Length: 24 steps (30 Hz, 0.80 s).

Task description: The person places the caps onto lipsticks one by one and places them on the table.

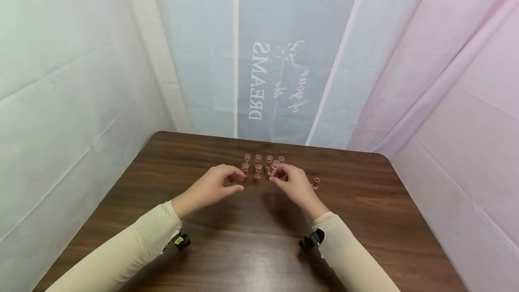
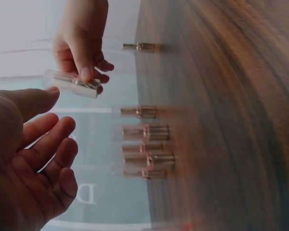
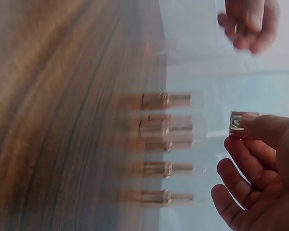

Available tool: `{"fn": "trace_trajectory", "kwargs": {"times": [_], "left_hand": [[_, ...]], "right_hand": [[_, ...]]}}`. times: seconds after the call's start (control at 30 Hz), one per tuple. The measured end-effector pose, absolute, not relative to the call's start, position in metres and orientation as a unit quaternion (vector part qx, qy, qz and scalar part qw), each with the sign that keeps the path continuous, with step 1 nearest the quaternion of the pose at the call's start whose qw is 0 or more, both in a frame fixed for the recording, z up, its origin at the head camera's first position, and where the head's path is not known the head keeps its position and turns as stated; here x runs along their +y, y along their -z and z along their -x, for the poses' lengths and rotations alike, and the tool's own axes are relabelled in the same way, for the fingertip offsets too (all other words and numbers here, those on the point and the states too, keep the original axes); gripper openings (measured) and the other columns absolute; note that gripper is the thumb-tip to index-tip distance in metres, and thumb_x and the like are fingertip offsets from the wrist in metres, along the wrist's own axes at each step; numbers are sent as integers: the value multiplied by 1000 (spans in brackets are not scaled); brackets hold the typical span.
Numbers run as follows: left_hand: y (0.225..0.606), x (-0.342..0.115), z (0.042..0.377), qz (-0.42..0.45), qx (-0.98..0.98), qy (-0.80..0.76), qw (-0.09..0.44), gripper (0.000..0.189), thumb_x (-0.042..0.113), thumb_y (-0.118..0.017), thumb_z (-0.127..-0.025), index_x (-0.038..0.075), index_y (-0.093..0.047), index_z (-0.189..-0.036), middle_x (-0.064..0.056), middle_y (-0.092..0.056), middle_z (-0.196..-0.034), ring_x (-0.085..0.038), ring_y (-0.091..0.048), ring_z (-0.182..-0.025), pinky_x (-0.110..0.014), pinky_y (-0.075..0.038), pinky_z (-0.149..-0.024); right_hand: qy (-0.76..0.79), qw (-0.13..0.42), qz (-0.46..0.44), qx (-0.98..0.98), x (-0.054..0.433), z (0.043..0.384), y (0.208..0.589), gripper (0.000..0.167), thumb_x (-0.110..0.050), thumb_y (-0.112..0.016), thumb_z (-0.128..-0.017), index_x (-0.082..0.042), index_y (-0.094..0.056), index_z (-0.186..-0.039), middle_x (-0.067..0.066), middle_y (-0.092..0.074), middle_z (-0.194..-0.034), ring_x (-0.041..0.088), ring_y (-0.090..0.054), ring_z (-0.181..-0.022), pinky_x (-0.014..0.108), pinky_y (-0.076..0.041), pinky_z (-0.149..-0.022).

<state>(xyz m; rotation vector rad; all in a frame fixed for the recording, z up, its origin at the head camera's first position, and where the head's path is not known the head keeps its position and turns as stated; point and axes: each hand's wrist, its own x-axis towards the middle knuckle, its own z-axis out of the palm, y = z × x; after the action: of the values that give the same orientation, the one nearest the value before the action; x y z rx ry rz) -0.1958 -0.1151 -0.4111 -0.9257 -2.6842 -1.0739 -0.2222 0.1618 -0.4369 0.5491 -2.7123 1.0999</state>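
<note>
My right hand (image 1: 297,185) pinches a capped lipstick (image 1: 274,167) between thumb and fingers, raised over the table. In the left wrist view that lipstick (image 2: 72,83) is tilted, its clear cap toward the left hand. My left hand (image 1: 211,188) holds nothing; its fingers are loosely bent and the thumb is apart from them. Its fingertips overlap the front-left lipstick (image 1: 245,169) in the head view. Several capped lipsticks (image 1: 258,160) with clear caps and shiny bases stand upright in two rows between the hands.
A lipstick (image 1: 315,183) without a clear cap stands alone to the right of the right hand. The dark wood table (image 1: 251,256) has pale curtains (image 1: 211,57) behind it and on both sides. A see-through piece with a red spot (image 3: 148,48) shows blurred near the left hand.
</note>
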Motion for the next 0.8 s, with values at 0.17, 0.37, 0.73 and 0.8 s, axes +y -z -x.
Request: {"fn": "trace_trajectory", "kwargs": {"times": [0.17,0.37,0.73,0.8], "left_hand": [[419,-126,192,287,-884,366,39,19,21,-79,-92,18,-73,-109,5,-73,-106,-12,-66,-93,-45,-55,-87],[426,-137,189,264,-885,384,25,20,22,-77,-94,19,-71,-113,-1,-73,-108,-9,-65,-92,-46,-56,-85],[429,-149,188,241,-883,402,32,22,21,-77,-94,17,-70,-115,4,-71,-102,-7,-65,-89,-31,-56,-79],[428,-148,188,239,-882,404,36,21,19,-77,-94,17,-70,-113,7,-70,-100,-7,-65,-88,-29,-56,-78]], "right_hand": [[-374,53,-146,-914,158,247,454,9,-23,-78,-93,-18,-72,-97,-5,-72,-90,13,-66,-83,36,-55,-73],[-352,28,-119,-928,154,265,473,13,-22,-78,-93,-15,-74,-102,-1,-72,-94,16,-64,-84,41,-54,-79],[-297,12,-115,-948,150,271,482,18,-21,-79,-92,-11,-76,-106,2,-74,-100,19,-69,-93,43,-56,-86],[-291,12,-115,-950,150,270,482,19,-21,-79,-92,-10,-76,-108,3,-74,-101,20,-69,-95,43,-56,-87]]}}
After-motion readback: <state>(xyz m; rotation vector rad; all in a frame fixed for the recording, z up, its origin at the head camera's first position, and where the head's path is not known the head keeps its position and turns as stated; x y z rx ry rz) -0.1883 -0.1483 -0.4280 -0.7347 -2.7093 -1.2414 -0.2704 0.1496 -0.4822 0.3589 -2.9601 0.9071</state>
